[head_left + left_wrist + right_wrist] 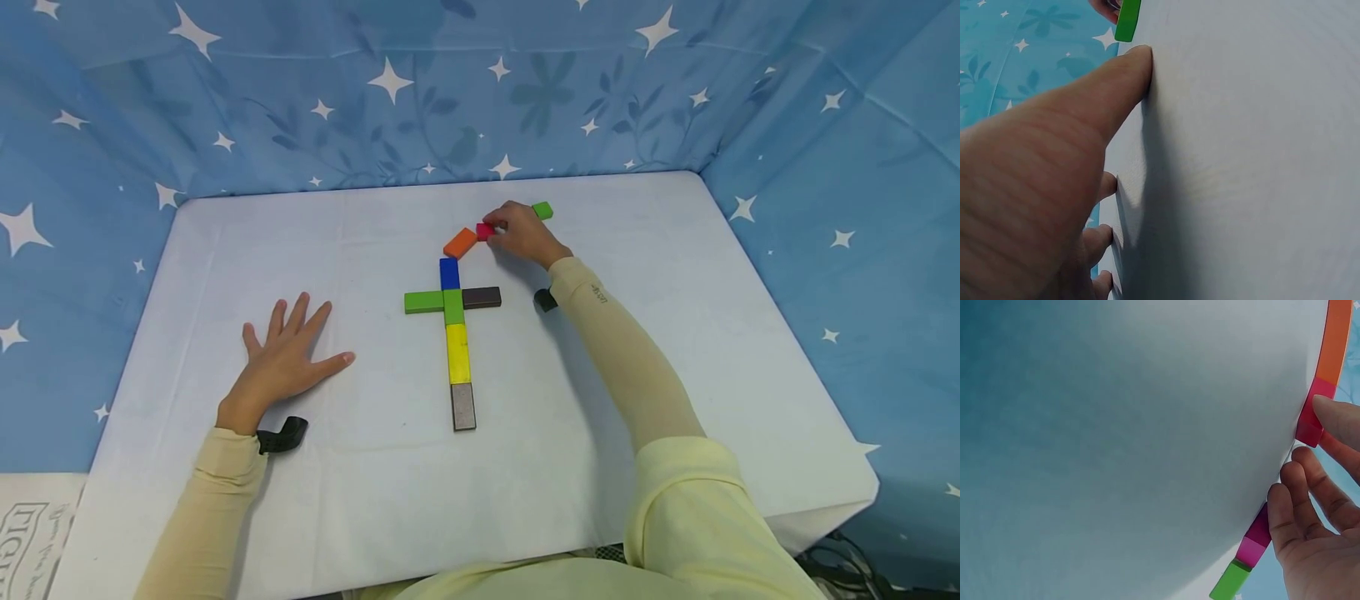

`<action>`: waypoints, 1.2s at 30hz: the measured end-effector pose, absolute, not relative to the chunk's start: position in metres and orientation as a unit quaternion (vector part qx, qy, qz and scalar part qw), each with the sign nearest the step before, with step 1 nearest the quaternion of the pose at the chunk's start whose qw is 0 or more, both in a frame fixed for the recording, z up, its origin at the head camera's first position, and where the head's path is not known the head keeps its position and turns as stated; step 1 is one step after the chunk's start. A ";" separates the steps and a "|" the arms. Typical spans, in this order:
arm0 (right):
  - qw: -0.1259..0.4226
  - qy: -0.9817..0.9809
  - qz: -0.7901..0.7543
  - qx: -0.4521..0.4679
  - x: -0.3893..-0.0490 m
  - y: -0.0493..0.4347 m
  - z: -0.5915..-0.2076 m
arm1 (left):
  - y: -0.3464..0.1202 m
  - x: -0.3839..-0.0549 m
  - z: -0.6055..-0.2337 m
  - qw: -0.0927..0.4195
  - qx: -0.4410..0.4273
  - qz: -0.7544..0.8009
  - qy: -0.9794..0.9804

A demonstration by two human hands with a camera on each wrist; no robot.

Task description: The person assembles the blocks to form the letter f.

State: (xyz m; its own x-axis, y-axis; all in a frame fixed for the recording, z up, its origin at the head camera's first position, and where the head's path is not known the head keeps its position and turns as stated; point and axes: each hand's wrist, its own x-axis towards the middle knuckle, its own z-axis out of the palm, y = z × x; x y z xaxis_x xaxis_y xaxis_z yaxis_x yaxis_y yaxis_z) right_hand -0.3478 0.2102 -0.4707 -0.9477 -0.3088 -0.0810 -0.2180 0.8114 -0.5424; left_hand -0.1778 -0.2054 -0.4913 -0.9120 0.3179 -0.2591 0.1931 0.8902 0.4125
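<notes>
At the far side of the table, my right hand (528, 237) pinches a red block (1311, 422) between thumb and index finger, its other fingers loosely bent. This block meets the end of an orange block (460, 243), which slants up from a blue block (449, 273). Beside the right hand's lower fingers is a purple block (1254, 542), with a green block (1230, 579) touching its end. My left hand (281, 364) rests on the white cloth with fingers spread, left of the block figure and holding nothing.
Below the blue block, a green block (453, 307), a yellow block (458, 353) and a grey block (463, 407) form a line. Another green block (423, 302) and a dark brown block (482, 297) stick out sideways. A blue star-patterned curtain (465, 108) borders the table (360, 500).
</notes>
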 end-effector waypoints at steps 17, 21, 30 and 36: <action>0.036 0.930 -0.346 -0.116 -0.351 0.243 -0.465 | -0.205 -0.178 -0.496 0.157 0.131 0.195 0.959; 0.044 0.933 -0.341 -0.106 -0.353 0.259 -0.465 | -0.205 -0.178 -0.495 0.157 0.132 0.195 0.959; 0.070 0.942 -0.323 -0.055 -0.353 0.272 -0.467 | -0.205 -0.178 -0.493 0.159 0.135 0.198 0.958; 0.060 0.950 -0.301 -0.061 -0.354 0.272 -0.468 | -0.205 -0.178 -0.494 0.155 0.135 0.199 0.958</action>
State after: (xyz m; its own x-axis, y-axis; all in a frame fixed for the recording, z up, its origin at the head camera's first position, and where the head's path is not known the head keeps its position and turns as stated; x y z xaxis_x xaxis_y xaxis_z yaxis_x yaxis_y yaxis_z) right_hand -0.3543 0.2723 -0.4680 -0.9852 -0.1529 -0.0769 -0.0806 0.8112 -0.5791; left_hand -0.1776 -0.2053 -0.4936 -0.9155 0.3200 -0.2440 0.1965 0.8846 0.4229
